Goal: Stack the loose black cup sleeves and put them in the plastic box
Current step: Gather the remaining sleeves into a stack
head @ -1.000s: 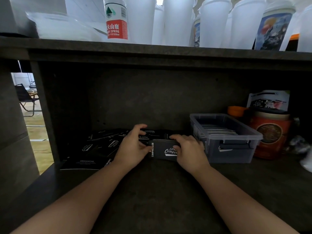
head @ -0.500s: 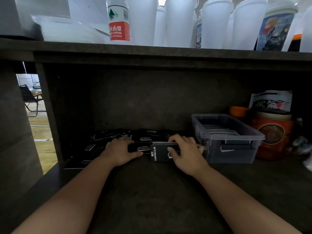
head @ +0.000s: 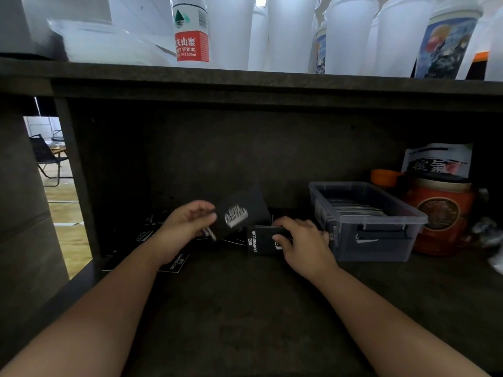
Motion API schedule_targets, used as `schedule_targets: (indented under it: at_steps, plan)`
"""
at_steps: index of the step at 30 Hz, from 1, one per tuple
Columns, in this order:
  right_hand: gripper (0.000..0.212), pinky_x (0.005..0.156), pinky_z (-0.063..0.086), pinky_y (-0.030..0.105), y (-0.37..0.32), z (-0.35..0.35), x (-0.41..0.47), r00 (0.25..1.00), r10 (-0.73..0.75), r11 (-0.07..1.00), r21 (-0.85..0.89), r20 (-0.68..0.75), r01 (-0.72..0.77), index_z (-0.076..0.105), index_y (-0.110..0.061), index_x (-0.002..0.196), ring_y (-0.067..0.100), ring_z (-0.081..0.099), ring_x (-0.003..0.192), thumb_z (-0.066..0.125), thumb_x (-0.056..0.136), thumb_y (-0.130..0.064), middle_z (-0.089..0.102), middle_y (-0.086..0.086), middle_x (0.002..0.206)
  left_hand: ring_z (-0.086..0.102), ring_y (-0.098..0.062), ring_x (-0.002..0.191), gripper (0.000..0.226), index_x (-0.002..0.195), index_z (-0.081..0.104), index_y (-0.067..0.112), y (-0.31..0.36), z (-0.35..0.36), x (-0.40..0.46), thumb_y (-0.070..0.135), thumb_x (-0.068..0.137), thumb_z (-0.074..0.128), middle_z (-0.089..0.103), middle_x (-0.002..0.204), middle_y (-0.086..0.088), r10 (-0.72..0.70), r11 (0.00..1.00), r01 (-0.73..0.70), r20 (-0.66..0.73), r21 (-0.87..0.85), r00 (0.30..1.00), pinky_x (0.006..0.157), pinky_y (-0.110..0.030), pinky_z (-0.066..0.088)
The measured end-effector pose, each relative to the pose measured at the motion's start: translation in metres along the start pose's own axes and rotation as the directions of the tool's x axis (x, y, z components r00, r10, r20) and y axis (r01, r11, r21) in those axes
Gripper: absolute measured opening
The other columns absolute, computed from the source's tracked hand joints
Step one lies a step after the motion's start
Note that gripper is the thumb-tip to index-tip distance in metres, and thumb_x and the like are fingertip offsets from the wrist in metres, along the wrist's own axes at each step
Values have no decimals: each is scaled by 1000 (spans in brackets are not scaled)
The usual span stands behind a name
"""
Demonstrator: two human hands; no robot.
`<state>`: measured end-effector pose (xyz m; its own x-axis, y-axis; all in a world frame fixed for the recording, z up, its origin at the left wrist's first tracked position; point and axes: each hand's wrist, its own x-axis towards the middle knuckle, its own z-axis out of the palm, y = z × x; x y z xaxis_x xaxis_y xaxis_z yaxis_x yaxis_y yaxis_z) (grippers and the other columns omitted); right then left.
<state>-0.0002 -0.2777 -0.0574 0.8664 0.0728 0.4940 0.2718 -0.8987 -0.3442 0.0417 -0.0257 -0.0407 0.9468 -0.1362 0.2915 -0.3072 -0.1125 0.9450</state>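
Left hand raised, pinching, right hand lower, gripping

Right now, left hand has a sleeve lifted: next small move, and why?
Probably carry the lifted sleeve rightward and lay it on the stack that the right hand grips. The left hand pinches that sleeve in the air just left of the stack, more loose sleeves lie on the shelf, and the plastic box waits beside the stack.

Both forearms bare to the frame edge — no sleeves, watch or rings.
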Motion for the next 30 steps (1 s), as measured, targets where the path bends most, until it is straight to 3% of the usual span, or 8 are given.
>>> schedule_targets:
  at_steps: [3, 7, 12, 15, 18, 21, 25, 30]
  plan:
    - [26, 95, 32, 46, 2, 1, 1, 1000, -6, 1000, 16, 8, 6, 51, -38, 123, 13, 45, 114, 49, 98, -29, 59, -11, 114, 65, -7, 94, 10, 94, 71, 25, -9, 2, -2, 17, 88, 68, 71, 95, 10, -75, 938, 0, 201, 346, 977, 84, -26, 48]
    - [26, 97, 37, 45, 5, 0, 4, 1000, 31, 990, 135, 2, -31, 57, -32, 115, 13, 50, 108, 40, 100, -19, 59, -12, 107, 66, -1, 82, 8, 89, 72, 22, -7, 15, -1, 16, 84, 73, 71, 89, 8, -18, 949, -5, 68, 316, 998, 75, -19, 46]
    - [18, 93, 46, 48, 2, -2, 3, 999, 45, 986, 163, -24, -40, 59, -31, 110, 12, 53, 105, 51, 95, -38, 61, -11, 106, 64, -12, 80, 21, 82, 66, 19, -13, 41, 0, 22, 72, 84, 69, 83, 4, -21, 951, 57, -119, 305, 993, 70, -25, 46]
    - [23, 93, 48, 46, 0, -2, 2, 999, 28, 993, 114, -24, -25, 58, -29, 114, 13, 52, 108, 58, 92, -34, 61, -8, 111, 56, -12, 98, 43, 106, 55, 22, -10, 63, -4, 32, 74, 82, 59, 106, 8, -78, 982, 103, -155, 159, 985, 73, -23, 43]
    - [28, 95, 49, 39, 0, -4, 2, 1000, 7, 996, 90, 3, -8, 56, -26, 121, 11, 52, 110, 55, 94, -20, 60, -3, 116, 49, -10, 111, 62, 138, 36, 27, 1, 85, -6, 49, 87, 64, 49, 123, 10, -240, 950, 220, -67, -223, 968, 89, -25, 41]
    - [35, 95, 47, 33, 0, -3, 3, 1000, -18, 998, 53, 16, 18, 53, -24, 127, 13, 49, 112, 50, 93, -13, 59, -1, 120, 57, -17, 109, 58, 138, 43, 23, 0, 98, -4, 54, 90, 54, 56, 123, 1, -331, 846, 267, -63, -461, 942, 97, -37, 45]
    - [36, 96, 38, 29, -3, 4, 2, 1000, -17, 1000, -3, 19, 17, 52, -26, 130, 17, 35, 118, 49, 95, -21, 56, -4, 126, 62, -20, 104, 39, 118, 60, 23, 2, 103, -9, 50, 99, 38, 62, 118, -5, -293, 826, 249, -8, -506, 956, 82, -33, 49]
    - [40, 104, 38, 49, -10, 6, 0, 1000, -18, 997, -80, 17, 19, 52, -23, 133, 19, 17, 134, 50, 93, -19, 32, -8, 147, 62, -14, 98, 28, 119, 61, 28, -3, 107, -6, 21, 104, 39, 64, 111, -2, -182, 951, 144, -122, -272, 976, 76, -25, 49]
